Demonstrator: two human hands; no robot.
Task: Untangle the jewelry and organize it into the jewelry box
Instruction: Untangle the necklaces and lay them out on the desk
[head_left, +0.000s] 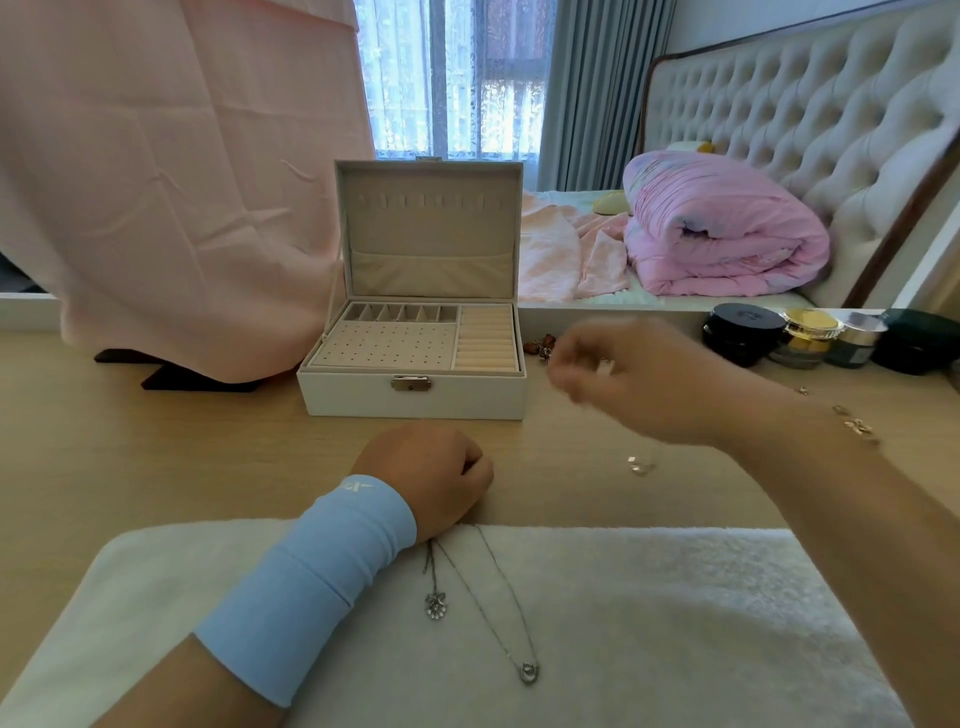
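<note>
Light wood-grain bench (156, 467), smooth and matte. A white fluffy towel (675, 597) covered its near part.

The jewelry box (415, 397) sat at mid-bench beyond the towel. It was white and rectangular, with a metal latch on the front and the lid standing upright. The lining was beige and velvety, with a row of hooks and a slack pocket in the lid. The tray had small square cells along the back, a dotted earring panel, and ribbed ring rolls on the right. No jewelry showed inside.

Two fine silver necklaces lay on the towel, well short of the box: one with a flower-shaped pendant (434, 605), one with a small round pendant (529, 673). Both chains ran up under the left hand (431, 478).

The left hand wore a pale blue wrist sleeve (311, 582) and rested at the towel's far edge. Its grip was curled into a fist, but I couldn't tell whether it held the chains.

The right hand (623, 374) was raised just right of the box and motion-blurred, so I couldn't tell its grip.

Loose small pieces (852, 423) lay on the bench at right, and a clear ringlike bit (641, 464) lay nearer.

Cosmetic jars (743, 332) in black, gold and silver stood at the back right. A pink cloth (156, 182) was draped at left.

The room had a lace-curtained window (452, 78) and a bed with a tufted headboard (805, 93) and a rolled pink quilt (717, 223).
</note>
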